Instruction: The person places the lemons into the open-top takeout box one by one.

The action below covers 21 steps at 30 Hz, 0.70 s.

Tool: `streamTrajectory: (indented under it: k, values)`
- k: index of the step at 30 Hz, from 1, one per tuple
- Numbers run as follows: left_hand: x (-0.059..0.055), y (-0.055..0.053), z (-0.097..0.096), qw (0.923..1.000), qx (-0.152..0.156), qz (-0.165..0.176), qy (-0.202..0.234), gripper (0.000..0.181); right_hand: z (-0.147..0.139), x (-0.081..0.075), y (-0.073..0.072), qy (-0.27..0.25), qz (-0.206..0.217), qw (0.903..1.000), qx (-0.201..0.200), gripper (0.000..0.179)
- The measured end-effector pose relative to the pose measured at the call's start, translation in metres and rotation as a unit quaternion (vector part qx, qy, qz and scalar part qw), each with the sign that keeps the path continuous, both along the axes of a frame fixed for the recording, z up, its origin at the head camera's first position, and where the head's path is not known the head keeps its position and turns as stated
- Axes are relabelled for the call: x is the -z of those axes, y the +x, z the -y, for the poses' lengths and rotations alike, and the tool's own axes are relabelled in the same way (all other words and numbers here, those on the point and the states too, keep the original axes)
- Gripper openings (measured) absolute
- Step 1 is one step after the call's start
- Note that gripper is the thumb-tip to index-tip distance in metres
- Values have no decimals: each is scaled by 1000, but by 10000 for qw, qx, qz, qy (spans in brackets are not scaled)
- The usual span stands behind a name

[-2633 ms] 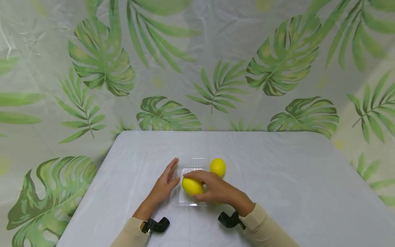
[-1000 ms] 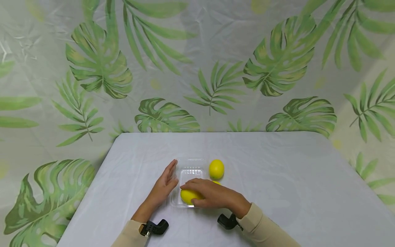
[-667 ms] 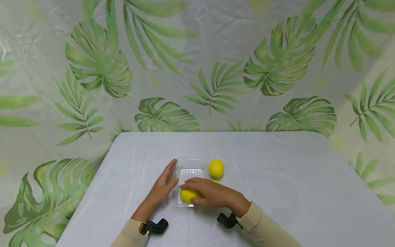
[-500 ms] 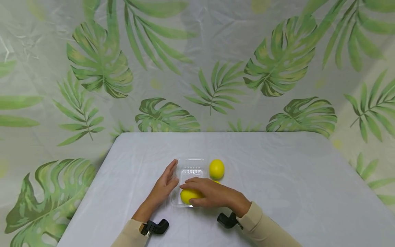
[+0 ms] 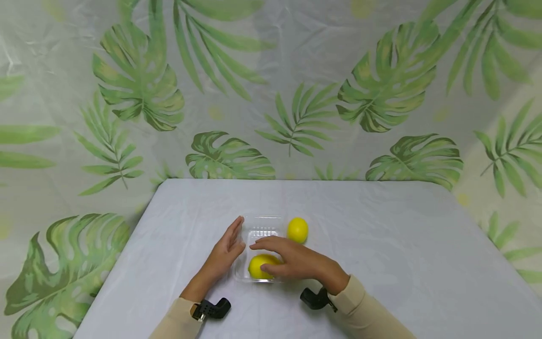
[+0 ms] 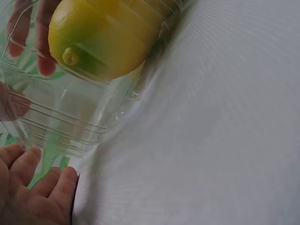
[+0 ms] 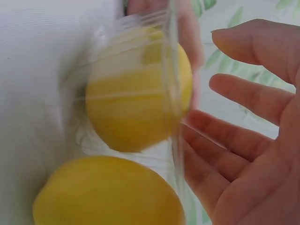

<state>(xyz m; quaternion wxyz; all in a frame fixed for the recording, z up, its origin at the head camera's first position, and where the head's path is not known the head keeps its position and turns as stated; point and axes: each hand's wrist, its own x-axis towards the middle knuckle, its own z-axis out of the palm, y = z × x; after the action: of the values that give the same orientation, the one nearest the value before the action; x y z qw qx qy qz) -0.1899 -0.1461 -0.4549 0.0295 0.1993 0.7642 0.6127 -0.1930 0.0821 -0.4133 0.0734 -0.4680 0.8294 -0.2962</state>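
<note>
A lemon (image 5: pixel 259 267) lies in the near part of a clear plastic box (image 5: pixel 263 221), seen through the box wall in both wrist views. My right hand (image 5: pixel 298 259) is spread above this lemon; in the right wrist view its fingers (image 7: pixel 251 96) are parted and grip nothing. My left hand (image 5: pixel 222 254) stands along the box's left side with fingers extended; whether it touches the wall is hard to tell. A second lemon (image 5: pixel 298 230) is outside, by the box's far right corner. Close to the right wrist camera, a lemon (image 7: pixel 108 192) sits outside the box wall.
A white cloth covers the table (image 5: pixel 381 245), whose far edge meets a leaf-printed backdrop (image 5: pixel 296 70). Each wrist carries a black camera mount, the left one (image 5: pixel 211 309) and the right one (image 5: pixel 315 299) both low over the table.
The right hand brought the lemon down toward the near end of the box, then let go and lifted slightly off it. The left hand has stayed beside the box.
</note>
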Motion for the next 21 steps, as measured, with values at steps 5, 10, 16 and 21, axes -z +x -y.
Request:
streamTrajectory:
  k: [5,10,16,21]
  values:
    - [1,-2,0,10000,-27,48,47,62,-7,-6,-2,-207,-146,9997,56,44]
    - [4,-4,0,9999,6,47,107,62,-14,-6,0,-210,-108,9995,199,45]
    - [5,-4,0,10000,31,-6,60,62,-24,-5,4,-266,-237,9988,328,47]
    - [4,-3,1,10000,23,-2,50,63,-32,-7,6,-294,-164,9982,497,47]
